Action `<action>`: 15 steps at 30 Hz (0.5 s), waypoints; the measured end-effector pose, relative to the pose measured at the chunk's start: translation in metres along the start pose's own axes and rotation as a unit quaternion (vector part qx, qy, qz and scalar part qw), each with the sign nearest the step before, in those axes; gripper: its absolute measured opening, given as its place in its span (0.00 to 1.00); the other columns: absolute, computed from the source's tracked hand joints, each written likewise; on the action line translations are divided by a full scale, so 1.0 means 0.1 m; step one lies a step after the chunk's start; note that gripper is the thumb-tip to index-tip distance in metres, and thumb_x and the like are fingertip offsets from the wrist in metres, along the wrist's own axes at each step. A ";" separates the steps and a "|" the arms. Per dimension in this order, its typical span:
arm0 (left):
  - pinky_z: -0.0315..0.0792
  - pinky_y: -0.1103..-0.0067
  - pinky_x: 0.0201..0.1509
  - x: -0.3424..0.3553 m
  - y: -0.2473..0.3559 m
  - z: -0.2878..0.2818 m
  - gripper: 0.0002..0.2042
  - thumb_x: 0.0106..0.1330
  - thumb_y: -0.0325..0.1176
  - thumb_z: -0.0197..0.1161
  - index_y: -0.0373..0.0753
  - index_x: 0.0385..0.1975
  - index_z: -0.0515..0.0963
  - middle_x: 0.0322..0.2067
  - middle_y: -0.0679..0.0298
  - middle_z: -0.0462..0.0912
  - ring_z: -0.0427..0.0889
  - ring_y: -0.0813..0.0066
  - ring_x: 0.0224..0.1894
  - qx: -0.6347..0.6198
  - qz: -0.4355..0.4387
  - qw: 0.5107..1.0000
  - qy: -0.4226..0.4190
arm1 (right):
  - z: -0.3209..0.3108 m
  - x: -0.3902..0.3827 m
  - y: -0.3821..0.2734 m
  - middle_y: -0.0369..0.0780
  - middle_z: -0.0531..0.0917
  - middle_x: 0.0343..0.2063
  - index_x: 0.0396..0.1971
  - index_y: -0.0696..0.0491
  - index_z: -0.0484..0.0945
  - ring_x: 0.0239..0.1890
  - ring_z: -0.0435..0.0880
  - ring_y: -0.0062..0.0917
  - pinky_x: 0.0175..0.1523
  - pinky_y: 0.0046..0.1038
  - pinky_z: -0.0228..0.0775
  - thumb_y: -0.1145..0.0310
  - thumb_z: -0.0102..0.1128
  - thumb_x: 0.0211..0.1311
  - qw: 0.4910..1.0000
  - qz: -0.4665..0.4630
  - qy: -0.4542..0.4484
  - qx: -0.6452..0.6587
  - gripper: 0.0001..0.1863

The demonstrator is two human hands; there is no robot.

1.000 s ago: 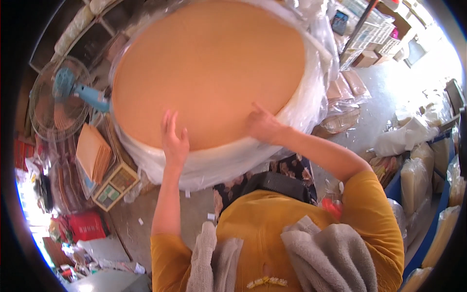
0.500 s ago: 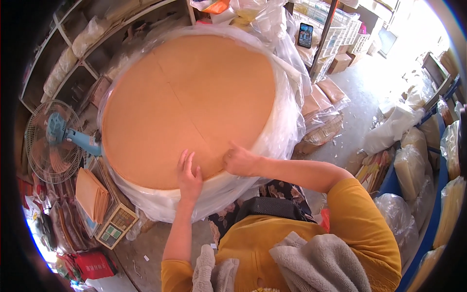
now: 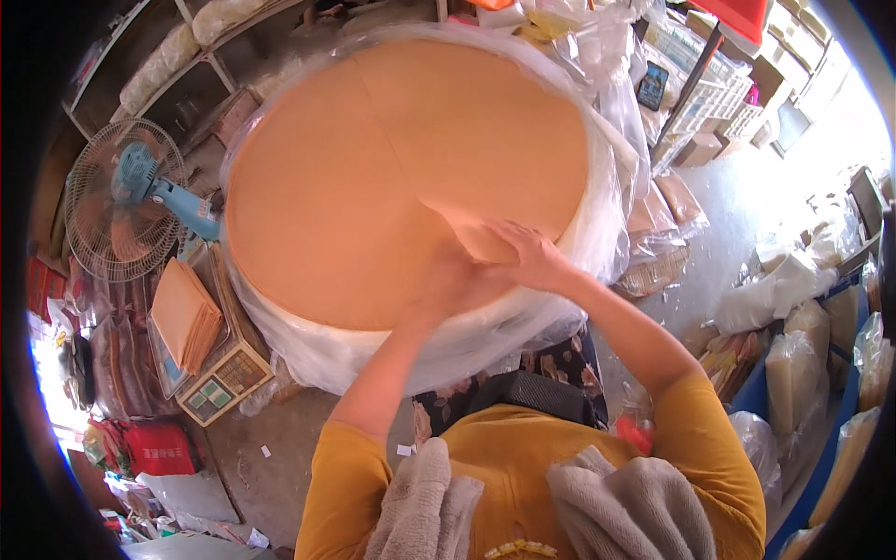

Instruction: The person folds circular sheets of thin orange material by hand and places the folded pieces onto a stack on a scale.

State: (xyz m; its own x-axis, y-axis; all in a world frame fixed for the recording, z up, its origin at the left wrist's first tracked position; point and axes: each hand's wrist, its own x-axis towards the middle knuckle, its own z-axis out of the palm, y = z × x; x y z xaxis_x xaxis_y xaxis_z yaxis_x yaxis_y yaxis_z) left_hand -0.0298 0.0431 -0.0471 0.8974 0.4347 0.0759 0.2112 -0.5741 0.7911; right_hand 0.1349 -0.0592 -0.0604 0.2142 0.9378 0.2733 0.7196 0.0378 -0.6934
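Note:
A wide round stack of thin orange-tan sheets (image 3: 373, 168) lies in front of me, with clear plastic wrap (image 3: 364, 364) around its side. Near the stack's close edge, a flap of the top sheet (image 3: 459, 227) is raised and curls up. My right hand (image 3: 530, 252) rests on the right of this flap, its fingers stretched out and spread. Against it, at the base of the flap, is my left hand (image 3: 455, 280), smeared by motion so its fingers cannot be made out. A faint seam runs across the sheet toward the far edge.
On the left stand a blue fan (image 3: 135, 177) and a scale (image 3: 224, 383) bearing folded tan sheets (image 3: 185, 313). A phone (image 3: 652, 85) is propped by white crates (image 3: 695, 56) at the far right. Bagged goods (image 3: 793, 373) sit in a blue-edged bin on the right.
The view has shifted, so the stack sits further right and higher. My left hand has moved right to meet the right hand. The sheet's near edge, flat before, is now lifted into a flap.

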 end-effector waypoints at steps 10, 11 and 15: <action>0.40 0.58 0.73 0.09 -0.51 0.32 0.32 0.69 0.50 0.43 0.37 0.67 0.53 0.69 0.46 0.46 0.42 0.45 0.71 0.320 -0.002 0.947 0.013 | -1.19 1.28 -0.68 0.51 0.82 0.35 0.45 0.53 0.79 0.40 0.82 0.45 0.43 0.36 0.74 0.75 0.48 0.58 0.967 0.044 0.138 -0.210 0.16; 0.40 0.58 0.73 0.11 -0.48 0.33 0.32 0.69 0.50 0.43 0.37 0.67 0.53 0.69 0.46 0.46 0.42 0.45 0.71 0.319 0.002 0.948 0.015 | -1.32 1.31 -0.84 0.51 0.82 0.35 0.44 0.53 0.79 0.39 0.81 0.47 0.42 0.36 0.74 0.75 0.48 0.57 0.964 0.014 0.193 -0.180 0.16; 0.40 0.59 0.73 0.12 -0.44 0.34 0.32 0.69 0.51 0.43 0.37 0.67 0.53 0.69 0.47 0.46 0.42 0.47 0.71 0.304 0.007 0.952 0.023 | -1.35 0.95 -1.01 0.48 0.82 0.37 0.45 0.54 0.78 0.39 0.81 0.45 0.44 0.36 0.74 0.78 0.49 0.55 0.927 -0.148 0.223 -0.263 0.17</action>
State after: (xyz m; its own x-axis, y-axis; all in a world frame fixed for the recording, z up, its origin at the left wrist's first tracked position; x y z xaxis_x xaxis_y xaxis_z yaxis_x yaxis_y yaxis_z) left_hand -0.0147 0.0500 -0.1012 0.8864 0.4467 0.1217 0.3976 -0.8692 0.2940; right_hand 0.1713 -0.0205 0.1256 0.1242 0.6728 0.7293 0.9877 -0.0135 -0.1557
